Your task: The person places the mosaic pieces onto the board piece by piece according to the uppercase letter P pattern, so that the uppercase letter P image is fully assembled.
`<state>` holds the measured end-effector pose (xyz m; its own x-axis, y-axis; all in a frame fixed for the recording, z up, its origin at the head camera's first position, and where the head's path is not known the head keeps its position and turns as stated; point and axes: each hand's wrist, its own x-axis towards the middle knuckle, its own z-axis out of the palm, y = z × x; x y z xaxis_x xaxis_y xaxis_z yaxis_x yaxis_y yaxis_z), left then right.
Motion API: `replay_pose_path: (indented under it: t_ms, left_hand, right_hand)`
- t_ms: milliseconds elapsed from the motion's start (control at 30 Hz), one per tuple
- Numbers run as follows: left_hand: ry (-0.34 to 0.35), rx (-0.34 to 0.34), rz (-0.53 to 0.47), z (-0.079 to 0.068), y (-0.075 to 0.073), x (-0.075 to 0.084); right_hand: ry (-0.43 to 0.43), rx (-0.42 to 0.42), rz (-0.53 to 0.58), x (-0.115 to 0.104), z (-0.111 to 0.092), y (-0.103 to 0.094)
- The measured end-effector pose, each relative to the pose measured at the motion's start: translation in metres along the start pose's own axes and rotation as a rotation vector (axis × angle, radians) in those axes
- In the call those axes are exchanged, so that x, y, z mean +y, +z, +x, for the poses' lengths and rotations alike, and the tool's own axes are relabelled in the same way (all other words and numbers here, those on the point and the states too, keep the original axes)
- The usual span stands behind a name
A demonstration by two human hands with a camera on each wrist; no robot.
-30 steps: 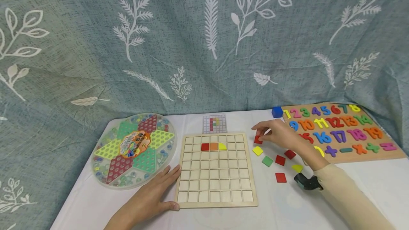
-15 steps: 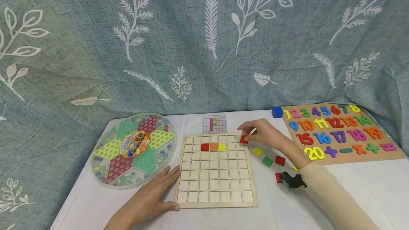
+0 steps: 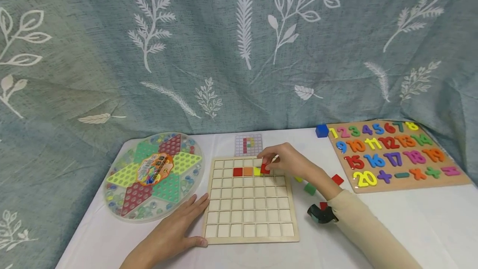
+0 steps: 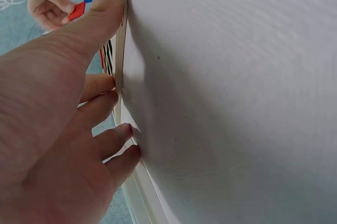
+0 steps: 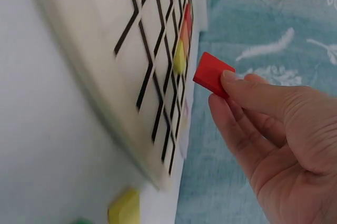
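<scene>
My right hand pinches a red square tile between thumb and fingers, above the upper part of the wooden grid board. In the head view the tile overlaps the right edge of a yellow rounded piece. Left of that piece, an orange tile and another red tile sit in the same row. My left hand rests at the board's left edge, fingers extended and thumb at the lower left corner.
Behind the board lies a small pattern card. A round marble game board is at left, a number board at right beside a blue cube. Loose tiles, including a green one, lie right of the grid, partly hidden by my right arm.
My right hand has carried the red tile leftward from the table over the grid board. My left hand has stayed at the board's edge.
</scene>
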<state>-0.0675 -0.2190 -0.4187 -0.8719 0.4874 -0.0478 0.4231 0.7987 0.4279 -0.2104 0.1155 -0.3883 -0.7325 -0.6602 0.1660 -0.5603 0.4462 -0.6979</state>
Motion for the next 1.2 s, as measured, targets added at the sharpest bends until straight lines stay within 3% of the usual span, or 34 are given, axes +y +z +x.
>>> replay_pose_path:
  t_ms: [600,1000,1200]
  left_hand:
    - [0.003,0.003,-0.006,-0.001,0.001,-0.001]
    - [0.01,0.018,0.0,-0.002,0.003,0.0]
    - [-0.002,0.009,-0.009,-0.002,0.003,0.001]
  right_hand:
    - [-0.022,-0.082,0.05,-0.024,0.028,0.041]
    - [-0.09,-0.106,0.02,-0.029,0.037,0.054]
    - [-0.083,-0.105,0.001,-0.028,0.038,0.058]
